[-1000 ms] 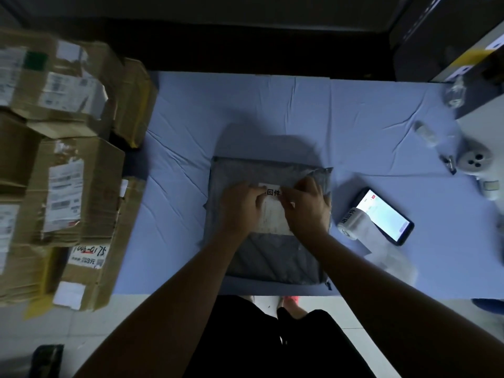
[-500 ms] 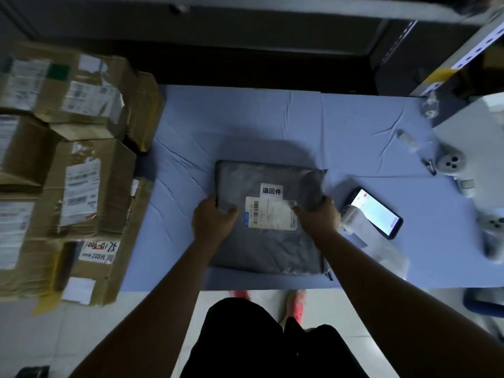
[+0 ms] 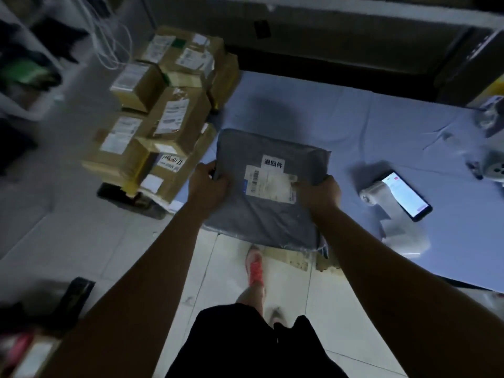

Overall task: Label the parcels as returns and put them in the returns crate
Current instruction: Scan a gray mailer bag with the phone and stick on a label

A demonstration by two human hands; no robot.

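Two hands were applied to one grey parcel (image 3: 261,216), which was held at the near edge of the table (image 3: 368,126) with its nearer part overhanging the floor. The left hand (image 3: 208,184) was wrapped round the left edge, fingers curled together. The right hand (image 3: 320,193) was clamped on the right edge with the thumb pressed on top; its other fingers were hidden beneath.

The parcel was seen to be a soft, flat plastic mailer, creased and slightly glossy. Sagging was therefore to be expected, so level support from both sides was judged advisable during carrying. A white returns sticker (image 3: 273,162) was fixed just above the worn shipping label (image 3: 268,185); the labelling step was judged complete and transfer to be in hand. No returns crate could be identified.

The table was covered by a wrinkled pale blue cloth. A label roll (image 3: 373,190) lay against a lit phone (image 3: 406,195) to the right. Taped cardboard boxes (image 3: 169,118) were stacked farther left.
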